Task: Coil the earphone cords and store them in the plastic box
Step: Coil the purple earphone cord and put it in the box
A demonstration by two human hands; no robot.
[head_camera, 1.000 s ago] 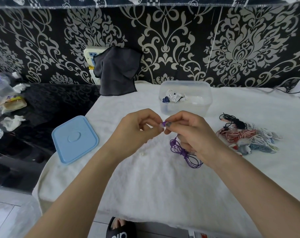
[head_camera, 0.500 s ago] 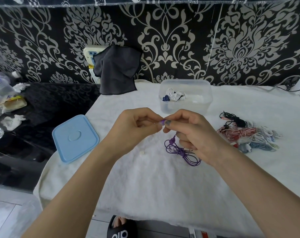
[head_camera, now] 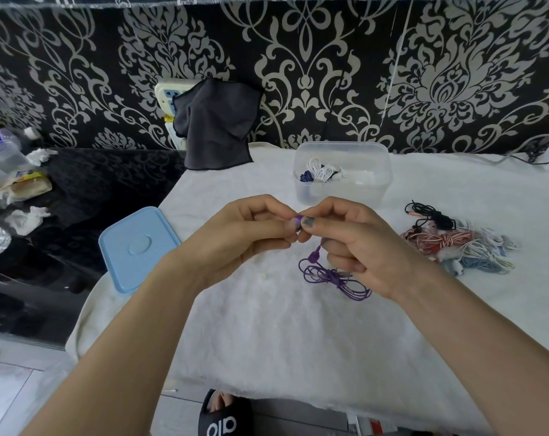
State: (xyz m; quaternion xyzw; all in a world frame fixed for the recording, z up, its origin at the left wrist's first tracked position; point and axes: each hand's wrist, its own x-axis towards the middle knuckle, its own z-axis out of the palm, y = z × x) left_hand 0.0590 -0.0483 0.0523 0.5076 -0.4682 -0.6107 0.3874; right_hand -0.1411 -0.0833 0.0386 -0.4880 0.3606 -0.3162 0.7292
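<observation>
My left hand (head_camera: 251, 234) and my right hand (head_camera: 358, 243) meet fingertip to fingertip above the white cloth, both pinching a small purple earbud end of the purple earphone cord (head_camera: 333, 276). The cord hangs down from my right hand and lies in loose tangled loops on the cloth just below it. The clear plastic box (head_camera: 342, 190) stands open behind my hands, with a few coiled white and dark blue cords inside. A pile of uncoiled earphones (head_camera: 455, 243), black, red-white, blue and white, lies to the right.
The light blue box lid (head_camera: 134, 250) lies at the table's left edge. A dark grey cloth (head_camera: 216, 124) hangs against the patterned wall over a socket. A black side surface at the left holds bottles and tissues. A slippered foot (head_camera: 222, 416) shows below the table's front edge.
Both hands have stayed together on the earbud. The purple cord's loops on the cloth have shifted slightly.
</observation>
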